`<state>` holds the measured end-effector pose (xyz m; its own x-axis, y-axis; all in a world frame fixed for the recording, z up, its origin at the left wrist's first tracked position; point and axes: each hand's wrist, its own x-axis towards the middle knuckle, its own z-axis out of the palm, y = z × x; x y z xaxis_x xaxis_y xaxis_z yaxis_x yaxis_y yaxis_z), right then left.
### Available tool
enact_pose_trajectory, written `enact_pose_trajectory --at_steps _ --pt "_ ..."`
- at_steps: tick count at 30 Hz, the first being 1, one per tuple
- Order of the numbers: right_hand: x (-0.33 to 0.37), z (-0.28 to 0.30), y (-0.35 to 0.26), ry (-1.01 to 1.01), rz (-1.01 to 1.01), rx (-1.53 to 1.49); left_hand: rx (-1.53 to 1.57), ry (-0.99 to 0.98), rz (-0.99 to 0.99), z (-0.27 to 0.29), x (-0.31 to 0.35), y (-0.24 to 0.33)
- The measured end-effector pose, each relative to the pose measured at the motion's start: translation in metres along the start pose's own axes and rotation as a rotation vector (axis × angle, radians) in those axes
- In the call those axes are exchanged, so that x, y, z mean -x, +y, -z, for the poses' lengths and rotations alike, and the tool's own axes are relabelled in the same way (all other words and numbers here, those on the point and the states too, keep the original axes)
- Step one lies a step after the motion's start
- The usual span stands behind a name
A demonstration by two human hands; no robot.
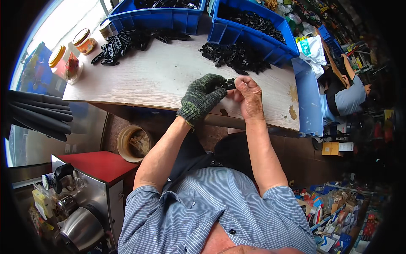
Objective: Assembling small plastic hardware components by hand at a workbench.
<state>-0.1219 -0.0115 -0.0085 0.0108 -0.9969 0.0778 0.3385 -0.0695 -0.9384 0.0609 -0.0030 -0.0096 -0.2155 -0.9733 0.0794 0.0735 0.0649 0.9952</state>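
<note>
Over the near edge of a pale wooden table [156, 76], both my hands meet at a small black plastic part [230, 84]. My left hand [203, 96], in a dark green knitted glove, is closed on one end of it. The bare fingers of my right hand [250, 96] pinch the other end. Its exact shape is mostly covered by my fingers. Beyond my hands lies a heap of small black parts [237, 58]. Farther left is a pile of longer black plastic pieces [122, 44].
Two blue bins [158, 20] of black parts stand at the back. Lidded jars [64, 65] line the left edge. A bucket [134, 143] stands on the floor beside a red-topped cabinet [97, 163]. At the right are a blue container [310, 99] and another person [349, 95].
</note>
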Motion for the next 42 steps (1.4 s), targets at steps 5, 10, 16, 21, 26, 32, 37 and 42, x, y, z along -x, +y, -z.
enact_pose_trajectory --at_steps 5,10,16,21,26,32,37,42 --pt "0.002 -0.002 -0.005 -0.019 -0.041 0.038 -0.033 -0.036 -0.047 -0.007 -0.003 0.005" --pt "0.001 -0.001 -0.006 -0.035 -0.06 0.056 -0.063 -0.03 -0.029 -0.007 -0.004 0.005" --pt "0.0 -0.003 -0.007 -0.043 -0.091 0.027 0.021 -0.02 0.028 -0.006 -0.004 0.006" --pt "-0.002 0.002 -0.003 -0.077 -0.111 0.041 0.103 0.036 0.132 -0.008 -0.006 0.012" --pt "-0.001 -0.004 -0.006 -0.064 -0.143 0.086 0.192 0.1 0.175 -0.008 -0.007 0.01" --pt "-0.003 -0.015 -0.014 -0.054 -0.16 0.204 0.29 0.18 0.141 -0.008 -0.002 0.01" --pt "-0.001 -0.014 -0.018 -0.095 -0.235 0.208 0.337 0.211 0.124 -0.009 0.001 0.011" --pt "0.003 -0.014 -0.008 -0.06 -0.161 0.249 0.321 0.17 0.151 -0.009 0.003 0.01"
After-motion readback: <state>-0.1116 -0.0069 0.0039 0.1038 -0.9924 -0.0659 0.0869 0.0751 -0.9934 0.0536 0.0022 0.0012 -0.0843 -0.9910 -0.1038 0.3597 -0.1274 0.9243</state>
